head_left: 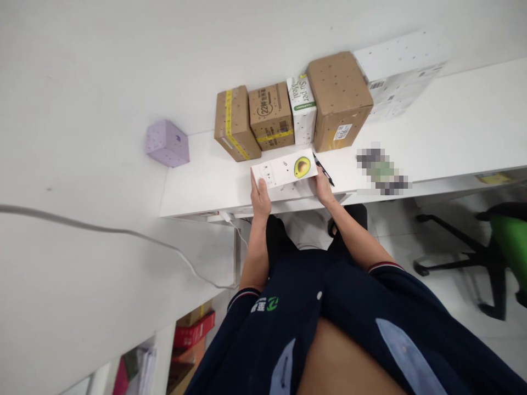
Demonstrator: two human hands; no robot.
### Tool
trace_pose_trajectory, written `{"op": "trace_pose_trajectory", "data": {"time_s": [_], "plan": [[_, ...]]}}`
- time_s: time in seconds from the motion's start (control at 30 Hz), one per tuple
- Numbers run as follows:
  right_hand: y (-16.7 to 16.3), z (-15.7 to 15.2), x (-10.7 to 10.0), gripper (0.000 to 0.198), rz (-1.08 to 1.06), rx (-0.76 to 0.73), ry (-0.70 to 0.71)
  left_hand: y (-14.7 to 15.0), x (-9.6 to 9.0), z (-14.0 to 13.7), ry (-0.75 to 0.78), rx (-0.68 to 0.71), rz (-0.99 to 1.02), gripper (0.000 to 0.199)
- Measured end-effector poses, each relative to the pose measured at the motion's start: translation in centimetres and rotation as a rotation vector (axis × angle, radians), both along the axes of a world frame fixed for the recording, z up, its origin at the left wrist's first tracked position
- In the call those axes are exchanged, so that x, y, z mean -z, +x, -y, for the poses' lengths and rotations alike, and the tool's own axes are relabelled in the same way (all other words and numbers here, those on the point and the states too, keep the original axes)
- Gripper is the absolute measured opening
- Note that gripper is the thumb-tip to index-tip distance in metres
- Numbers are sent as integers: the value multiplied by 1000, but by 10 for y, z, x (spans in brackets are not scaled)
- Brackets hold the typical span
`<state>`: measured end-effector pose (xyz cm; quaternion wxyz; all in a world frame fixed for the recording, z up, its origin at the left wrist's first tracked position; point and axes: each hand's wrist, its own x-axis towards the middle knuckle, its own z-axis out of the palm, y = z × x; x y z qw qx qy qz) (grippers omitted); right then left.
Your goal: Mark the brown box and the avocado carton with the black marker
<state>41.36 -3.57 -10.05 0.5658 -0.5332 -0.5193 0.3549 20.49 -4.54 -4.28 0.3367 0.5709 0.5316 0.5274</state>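
Observation:
A white box with an avocado picture (280,169) is held level over the front part of the white desk. My left hand (261,198) grips its left end, thumb on the near face. Around the right end my right hand (323,187) is closed, its fingers partly hidden by the box. Just beyond that hand a black pen (325,170) lies on the desk. Behind the held box stand a taped brown carton (235,123), a printed brown carton (272,115), a white and green "Super Meal" box (302,109) and a larger brown carton (340,99).
A lilac box (168,144) stands at the desk's far left corner. To the right are a white printed carton (401,77) and a blurred-out item (382,171). A grey cable (123,230) crosses on the left. A green office chair (508,241) stands at right.

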Motion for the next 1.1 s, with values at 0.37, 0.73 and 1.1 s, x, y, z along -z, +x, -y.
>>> {"op": "trace_pose_trajectory", "data": {"time_s": [0.37, 0.73, 1.1], "plan": [[0, 5, -8, 72, 43, 55, 8, -2, 8, 13, 24, 3, -49, 78], [7, 10, -15, 63, -65, 50, -53, -11, 51, 51, -20, 64, 83, 79], [3, 0, 6, 59, -265, -21, -87, -26, 72, 49, -122, 28, -8, 62]]}}
